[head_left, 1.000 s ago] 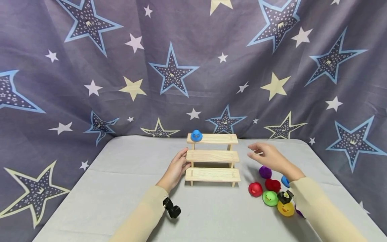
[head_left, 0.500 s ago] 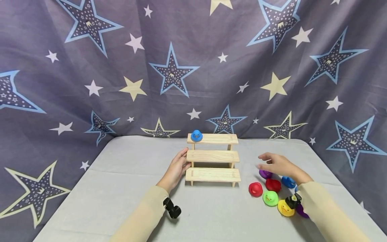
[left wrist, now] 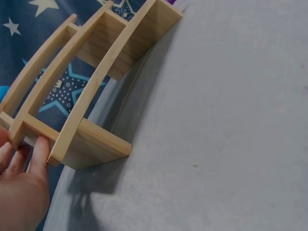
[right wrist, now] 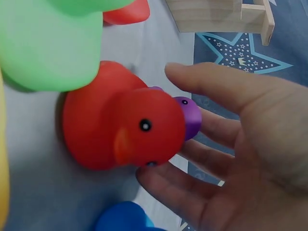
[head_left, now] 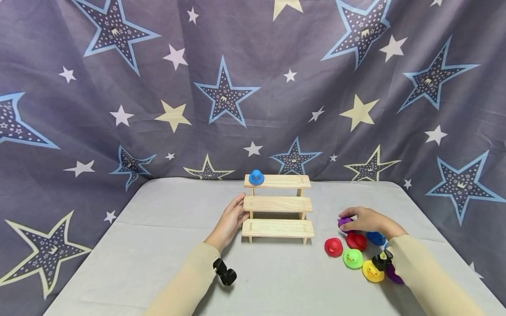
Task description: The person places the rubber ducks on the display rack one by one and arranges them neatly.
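Observation:
A three-step wooden display stand (head_left: 278,203) stands mid-table, a blue rubber duck (head_left: 256,177) on the left end of its top step. My left hand (head_left: 229,221) holds the stand's left side; the left wrist view shows its fingers (left wrist: 40,156) at the wooden edge. Over at the right, my right hand (head_left: 365,219) is around a purple rubber duck (head_left: 345,224), thumb on the near side and fingers beyond. In the right wrist view the thumb stands apart from the fingers, and a red duck (right wrist: 125,120) partly hides the purple one (right wrist: 191,118).
Close to my right hand lie another red duck (head_left: 334,247), a green duck (head_left: 353,258), a yellow duck (head_left: 373,271), a blue duck (head_left: 377,238) and a second purple duck (head_left: 393,275) partly under the wrist. A star-patterned curtain (head_left: 253,87) hangs behind the table.
My right hand has moved right and down from beside the stand to the purple duck. The left hand stays at the stand.

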{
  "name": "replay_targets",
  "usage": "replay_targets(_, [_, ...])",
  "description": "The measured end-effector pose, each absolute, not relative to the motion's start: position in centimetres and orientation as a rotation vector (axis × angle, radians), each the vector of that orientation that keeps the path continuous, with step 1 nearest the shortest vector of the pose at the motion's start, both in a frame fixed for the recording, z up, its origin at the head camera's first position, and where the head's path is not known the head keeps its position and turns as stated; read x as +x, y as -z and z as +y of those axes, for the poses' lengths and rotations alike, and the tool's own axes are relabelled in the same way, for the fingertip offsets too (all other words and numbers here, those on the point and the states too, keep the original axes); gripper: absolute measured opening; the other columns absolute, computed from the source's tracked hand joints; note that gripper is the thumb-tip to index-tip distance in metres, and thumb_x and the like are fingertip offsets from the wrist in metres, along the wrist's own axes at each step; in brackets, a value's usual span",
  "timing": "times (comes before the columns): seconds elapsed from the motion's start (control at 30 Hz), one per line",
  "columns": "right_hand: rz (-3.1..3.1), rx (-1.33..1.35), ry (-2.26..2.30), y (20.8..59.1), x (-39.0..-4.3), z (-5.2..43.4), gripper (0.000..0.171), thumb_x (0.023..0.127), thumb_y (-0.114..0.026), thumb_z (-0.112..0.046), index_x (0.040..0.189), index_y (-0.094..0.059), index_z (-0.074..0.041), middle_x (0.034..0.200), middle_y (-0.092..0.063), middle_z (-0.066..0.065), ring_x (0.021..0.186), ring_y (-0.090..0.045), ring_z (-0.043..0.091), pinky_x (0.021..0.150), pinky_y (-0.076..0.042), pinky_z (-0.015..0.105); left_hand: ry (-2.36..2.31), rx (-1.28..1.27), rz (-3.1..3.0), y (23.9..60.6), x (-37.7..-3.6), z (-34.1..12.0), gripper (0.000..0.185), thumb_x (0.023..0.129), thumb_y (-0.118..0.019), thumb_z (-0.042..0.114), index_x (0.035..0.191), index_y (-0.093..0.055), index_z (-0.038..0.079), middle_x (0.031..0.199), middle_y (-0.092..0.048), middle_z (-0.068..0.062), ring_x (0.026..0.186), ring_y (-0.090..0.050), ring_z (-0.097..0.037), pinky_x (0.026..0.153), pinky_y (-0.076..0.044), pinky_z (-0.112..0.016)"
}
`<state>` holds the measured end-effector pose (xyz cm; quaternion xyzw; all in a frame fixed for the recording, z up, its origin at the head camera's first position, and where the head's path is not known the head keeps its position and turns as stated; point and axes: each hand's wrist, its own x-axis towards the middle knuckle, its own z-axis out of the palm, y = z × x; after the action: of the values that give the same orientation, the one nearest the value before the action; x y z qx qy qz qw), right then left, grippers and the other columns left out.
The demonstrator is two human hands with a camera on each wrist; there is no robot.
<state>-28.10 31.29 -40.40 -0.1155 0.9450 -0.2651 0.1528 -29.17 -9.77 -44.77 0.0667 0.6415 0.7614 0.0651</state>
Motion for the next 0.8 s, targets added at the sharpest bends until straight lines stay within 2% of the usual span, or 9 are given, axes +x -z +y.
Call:
replay_targets(0.4, [2.704, -0.338, 0.710, 40.59, -28.56, 31.18, 0.052, 0.083, -0.081, -0.022, 0.127, -0.064, 0.000, 0.122, -0.062, 0.021, 0.103, -0.056, 0.033, 0.091, -0.052, 0.055, -2.290, 0.202, 1.938, 44.95, -29.41, -9.89, 0.061, 0.099, -0.036, 0.006, 0.158, -0.023, 0.005, 0.162, -0.024, -0.019, 0.144, -0.033, -0.035, 0.118, -0.033, -0.042])
replay_targets(0.8, [2.711, -0.330, 0.709, 40.75, -28.67, 31.17, 0.042, 0.084, -0.078, -0.015, 0.122, -0.066, -0.002, 0.119, -0.063, 0.019, 0.102, -0.056, 0.032, 0.091, -0.051, 0.054, -2.292, 0.208, 1.935, 44.92, -29.28, -9.86, 0.062, 0.098, -0.036, 0.005, 0.158, -0.022, 0.004, 0.162, -0.023, -0.020, 0.144, -0.032, -0.036, 0.118, -0.033, -0.043])
